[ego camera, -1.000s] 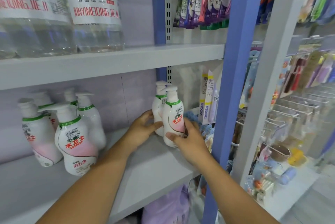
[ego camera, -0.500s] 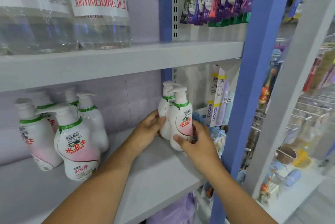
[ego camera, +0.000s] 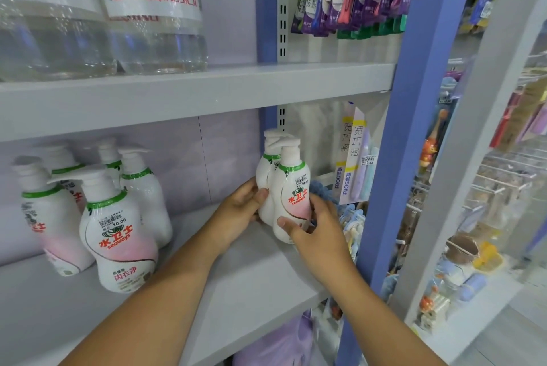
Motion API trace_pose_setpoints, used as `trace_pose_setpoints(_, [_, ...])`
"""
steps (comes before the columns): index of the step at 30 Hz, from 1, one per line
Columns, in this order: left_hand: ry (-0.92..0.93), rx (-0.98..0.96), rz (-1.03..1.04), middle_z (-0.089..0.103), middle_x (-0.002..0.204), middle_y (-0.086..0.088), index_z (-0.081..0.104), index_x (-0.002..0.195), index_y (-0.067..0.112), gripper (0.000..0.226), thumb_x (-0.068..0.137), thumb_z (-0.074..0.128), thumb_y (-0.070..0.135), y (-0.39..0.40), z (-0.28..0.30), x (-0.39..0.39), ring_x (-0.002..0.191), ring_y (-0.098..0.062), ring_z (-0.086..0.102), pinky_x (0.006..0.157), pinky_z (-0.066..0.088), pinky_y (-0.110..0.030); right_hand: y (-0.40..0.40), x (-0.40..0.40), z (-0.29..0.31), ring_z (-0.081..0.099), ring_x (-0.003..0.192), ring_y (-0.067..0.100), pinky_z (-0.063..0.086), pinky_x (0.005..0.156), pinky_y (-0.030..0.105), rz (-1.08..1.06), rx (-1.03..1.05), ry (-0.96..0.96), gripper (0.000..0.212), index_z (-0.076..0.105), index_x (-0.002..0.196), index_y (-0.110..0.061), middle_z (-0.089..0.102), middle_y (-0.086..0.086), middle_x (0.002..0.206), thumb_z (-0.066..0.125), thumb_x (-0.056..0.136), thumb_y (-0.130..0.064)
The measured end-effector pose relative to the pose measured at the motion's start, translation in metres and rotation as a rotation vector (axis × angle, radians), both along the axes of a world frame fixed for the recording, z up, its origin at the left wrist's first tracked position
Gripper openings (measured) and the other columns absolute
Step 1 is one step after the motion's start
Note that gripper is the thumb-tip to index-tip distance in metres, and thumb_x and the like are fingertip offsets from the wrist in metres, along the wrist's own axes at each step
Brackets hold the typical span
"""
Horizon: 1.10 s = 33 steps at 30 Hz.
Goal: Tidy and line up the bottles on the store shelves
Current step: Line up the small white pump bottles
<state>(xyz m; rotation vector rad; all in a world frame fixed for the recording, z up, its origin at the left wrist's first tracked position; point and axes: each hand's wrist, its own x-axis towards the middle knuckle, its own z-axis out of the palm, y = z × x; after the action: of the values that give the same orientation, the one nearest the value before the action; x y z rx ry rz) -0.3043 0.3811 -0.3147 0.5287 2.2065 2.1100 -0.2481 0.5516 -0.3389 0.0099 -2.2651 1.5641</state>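
Your left hand [ego camera: 241,208] grips the rear pump bottle [ego camera: 264,185], your right hand [ego camera: 318,232] grips the front pump bottle [ego camera: 291,202]. Both stand upright, touching, at the shelf's [ego camera: 242,271] 3 o'clock end. Five more bottles [ego camera: 118,229] cluster at 9 o'clock.

So the grey middle shelf [ego camera: 236,285] runs from lower left up toward the blue post on the right. On it, at the left of the frame, there's a bunch of white pump bottles [ego camera: 118,235] with green collars, packed close, not in a neat row. Over at its right end, mid-frame, two more of the same pump bottles [ego camera: 288,196] stand upright, one right behind the other. The upper shelf [ego camera: 192,93] crosses the top half, and big clear jugs [ego camera: 154,10] sit on it at upper left.
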Motion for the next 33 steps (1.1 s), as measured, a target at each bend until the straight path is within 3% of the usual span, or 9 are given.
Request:
trace_pose_setpoints(5, [-0.018,-0.009,0.01,0.071,0.127,0.007,0.054,0.141,0.028,0.036,0.105,0.052,0.028,0.0,-0.001,0.0,0.116,-0.014,0.069,0.089,0.058,-0.025,0.0,0.0,-0.001,0.059,0.099,0.005,0.052,0.099,0.041,0.0,0.005,-0.011,0.062,0.054,0.135,-0.035,0.047,-0.017,0.122,0.082,0.08,-0.042])
trace_pose_setpoints(8, [0.013,-0.125,0.096,0.063,0.139,0.008,0.042,0.152,0.03,0.061,0.097,0.065,0.042,0.0,0.002,0.008,0.124,-0.009,0.062,0.105,0.051,-0.034,0.001,-0.001,0.001,0.06,0.101,0.01,0.053,0.098,0.043,-0.02,0.023,-0.007,0.07,0.055,0.135,-0.034,0.048,-0.013,0.123,0.08,0.072,-0.054])
trace_pose_setpoints(11, [-0.015,-0.244,0.247,0.057,0.141,0.01,0.035,0.154,0.03,0.073,0.092,0.07,0.046,-0.006,0.01,0.033,0.122,-0.003,0.057,0.097,0.045,-0.016,0.001,0.007,0.0,0.052,0.111,0.016,0.053,0.096,0.042,-0.051,0.047,0.051,0.082,0.052,0.138,-0.028,0.045,-0.006,0.127,0.077,0.066,-0.059])
trace_pose_setpoints(14, [0.05,-0.186,0.482,0.069,0.121,0.008,0.057,0.128,0.035,0.043,0.087,0.07,0.037,-0.023,0.016,0.084,0.099,0.0,0.064,0.084,0.048,-0.017,-0.006,0.038,-0.001,0.049,0.115,0.015,0.047,0.099,0.036,-0.071,0.027,0.363,0.05,0.056,0.128,-0.014,0.045,-0.004,0.123,0.08,0.085,-0.023])
trace_pose_setpoints(17, [0.226,-0.044,0.774,0.074,0.086,0.01,0.07,0.099,0.028,0.023,0.093,0.067,0.006,-0.056,0.015,0.143,0.074,0.001,0.064,0.073,0.05,-0.014,-0.035,0.067,-0.004,0.056,0.106,0.016,0.043,0.096,0.025,0.032,-0.018,0.583,0.021,0.059,0.111,-0.012,0.054,-0.001,0.111,0.067,0.091,-0.01])
trace_pose_setpoints(21, [0.352,-0.095,1.068,0.068,0.091,0.009,0.061,0.1,0.032,0.024,0.089,0.076,0.016,-0.109,0.032,0.17,0.073,-0.001,0.063,0.068,0.051,-0.015,-0.109,0.047,0.034,0.063,0.089,0.002,0.047,0.081,0.014,0.39,-0.207,0.184,0.028,0.061,0.104,-0.027,0.066,-0.006,0.1,0.068,0.092,-0.003])
trace_pose_setpoints(25, [0.101,-0.253,0.793,0.067,0.099,0.021,0.049,0.112,0.042,0.049,0.082,0.083,0.023,-0.138,0.037,0.144,0.089,0.006,0.067,0.071,0.051,-0.014,-0.17,-0.016,0.072,0.064,0.094,0.008,0.048,0.073,0.019,0.525,-0.09,-0.096,0.04,0.056,0.126,-0.025,0.063,-0.008,0.113,0.072,0.09,-0.016])
trace_pose_setpoints(28, [0.066,-0.348,0.689,0.066,0.102,0.025,0.046,0.12,0.045,0.051,0.086,0.079,0.026,-0.159,0.026,0.133,0.098,0.004,0.066,0.072,0.047,-0.012,-0.194,-0.032,0.068,0.07,0.096,0.007,0.054,0.07,0.012,0.665,-0.04,-0.149,0.037,0.063,0.116,-0.024,0.074,-0.009,0.108,0.077,0.084,-0.012])
trace_pose_setpoints(33, [0.06,-0.353,0.65,0.073,0.104,0.019,0.055,0.123,0.042,0.051,0.083,0.082,0.027,-0.204,0.018,0.139,0.089,0.006,0.069,0.075,0.052,-0.018,-0.212,-0.028,0.053,0.07,0.096,0.006,0.057,0.076,0.021,0.514,0.108,-0.078,0.032,0.058,0.099,-0.033,0.072,-0.012,0.099,0.077,0.083,-0.013])
